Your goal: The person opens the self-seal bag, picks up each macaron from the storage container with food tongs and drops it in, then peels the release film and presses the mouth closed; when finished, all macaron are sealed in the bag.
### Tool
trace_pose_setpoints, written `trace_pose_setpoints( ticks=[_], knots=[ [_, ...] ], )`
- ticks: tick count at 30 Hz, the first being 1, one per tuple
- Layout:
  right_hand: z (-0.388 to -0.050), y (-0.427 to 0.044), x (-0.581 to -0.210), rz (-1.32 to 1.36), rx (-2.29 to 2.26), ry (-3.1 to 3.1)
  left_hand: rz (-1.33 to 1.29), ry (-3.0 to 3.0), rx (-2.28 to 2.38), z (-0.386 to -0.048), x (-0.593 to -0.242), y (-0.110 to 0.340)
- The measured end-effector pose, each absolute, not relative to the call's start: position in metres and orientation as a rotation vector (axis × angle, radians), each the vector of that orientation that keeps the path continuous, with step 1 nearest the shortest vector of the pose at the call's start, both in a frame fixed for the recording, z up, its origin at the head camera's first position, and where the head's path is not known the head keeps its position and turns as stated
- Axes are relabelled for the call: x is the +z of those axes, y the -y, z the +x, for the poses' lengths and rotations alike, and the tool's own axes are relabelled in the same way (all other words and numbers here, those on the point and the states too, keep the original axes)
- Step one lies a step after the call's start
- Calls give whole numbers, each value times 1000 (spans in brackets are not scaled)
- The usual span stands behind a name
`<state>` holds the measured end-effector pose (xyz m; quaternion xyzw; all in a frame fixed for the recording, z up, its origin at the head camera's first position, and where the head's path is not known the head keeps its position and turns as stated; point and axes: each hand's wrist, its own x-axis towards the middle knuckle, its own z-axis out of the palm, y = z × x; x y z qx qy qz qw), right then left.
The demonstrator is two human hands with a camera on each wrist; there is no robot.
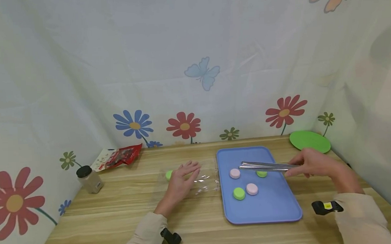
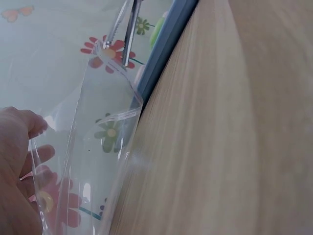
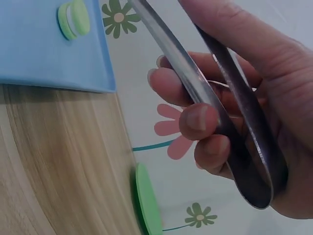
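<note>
My right hand (image 1: 316, 164) grips metal tongs (image 1: 266, 166), held over the blue tray (image 1: 268, 209) with nothing between their tips. On the tray sit two pink macarons (image 1: 252, 189) and two green macarons (image 1: 239, 193); the tongs partly cover one green macaron (image 1: 262, 174). My left hand (image 1: 180, 181) lies across a clear plastic bag (image 1: 203, 183) left of the tray. In the left wrist view, thumb and fingers stand apart against the film of the bag (image 2: 98, 142). A green macaron (image 1: 168, 175) shows at the bag's left part, partly behind the hand.
A green plate (image 1: 310, 141) lies at the back right of the wooden table (image 1: 104, 220). At the back left are a red and white snack packet (image 1: 120, 157) and a jar with a black lid (image 1: 89, 179). A printed flower curtain (image 1: 154, 83) hangs behind.
</note>
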<state>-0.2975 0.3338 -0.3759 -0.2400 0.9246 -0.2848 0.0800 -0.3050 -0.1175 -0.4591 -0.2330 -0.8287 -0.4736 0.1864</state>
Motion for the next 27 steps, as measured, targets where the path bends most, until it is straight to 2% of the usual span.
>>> trace_pose_setpoints(
  ticks=[27],
  knots=[
    [-316, -323, -405, -799, -830, -2750, -638, 2354, -1313, -304, -458, 118]
  ],
)
